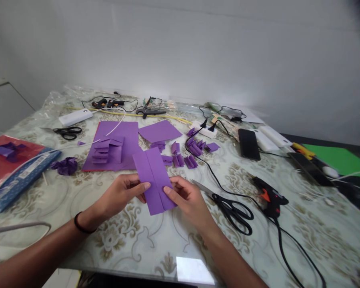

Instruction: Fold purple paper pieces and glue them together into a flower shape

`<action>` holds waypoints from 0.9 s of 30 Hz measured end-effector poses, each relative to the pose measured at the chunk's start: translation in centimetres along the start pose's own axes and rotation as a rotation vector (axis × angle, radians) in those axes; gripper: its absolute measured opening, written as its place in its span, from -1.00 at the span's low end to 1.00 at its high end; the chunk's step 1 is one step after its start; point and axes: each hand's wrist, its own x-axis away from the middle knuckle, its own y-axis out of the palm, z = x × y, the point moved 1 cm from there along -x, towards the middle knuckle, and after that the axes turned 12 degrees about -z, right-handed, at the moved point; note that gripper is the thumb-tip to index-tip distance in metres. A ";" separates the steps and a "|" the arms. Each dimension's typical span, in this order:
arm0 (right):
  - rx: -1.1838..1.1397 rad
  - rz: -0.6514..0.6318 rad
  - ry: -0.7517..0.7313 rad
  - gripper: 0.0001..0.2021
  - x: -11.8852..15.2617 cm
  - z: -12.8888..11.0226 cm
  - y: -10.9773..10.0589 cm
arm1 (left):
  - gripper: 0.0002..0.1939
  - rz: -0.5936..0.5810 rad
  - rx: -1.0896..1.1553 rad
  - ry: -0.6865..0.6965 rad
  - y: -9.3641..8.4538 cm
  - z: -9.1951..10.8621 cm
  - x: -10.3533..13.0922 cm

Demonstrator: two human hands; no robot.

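Note:
A purple paper with its sides folded in along a lengthwise seam is held up above the table, tilted slightly. My left hand pinches its left edge, thumb in front and fingers behind. On the right edge, my right hand grips it the same way. Behind it lie larger purple sheets, with small folded strips resting on them. Another purple sheet is beside these, and several small folded purple pieces are scattered to its right. Black-handled scissors lie near my right hand.
At right are a hot glue gun with a trailing cable, a dark phone and a green sheet. A power strip sits at the back. Smaller scissors, crumpled purple paper and a blue-red packet are at left.

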 end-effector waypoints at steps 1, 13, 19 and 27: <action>-0.001 -0.003 0.002 -0.68 0.0 0.0 0.0 | -0.67 -0.001 -0.008 0.002 0.0 0.0 0.0; 0.055 -0.009 0.006 -0.74 0.0 0.0 0.2 | -0.68 0.075 -0.003 0.093 0.0 -0.5 0.0; 0.057 0.001 -0.020 -0.73 -0.1 -0.3 0.2 | -0.69 0.054 0.018 0.089 0.0 -0.5 0.0; 0.035 -0.027 0.016 -0.67 0.1 -0.2 0.2 | -0.76 -0.017 -0.068 0.059 0.2 -0.4 0.0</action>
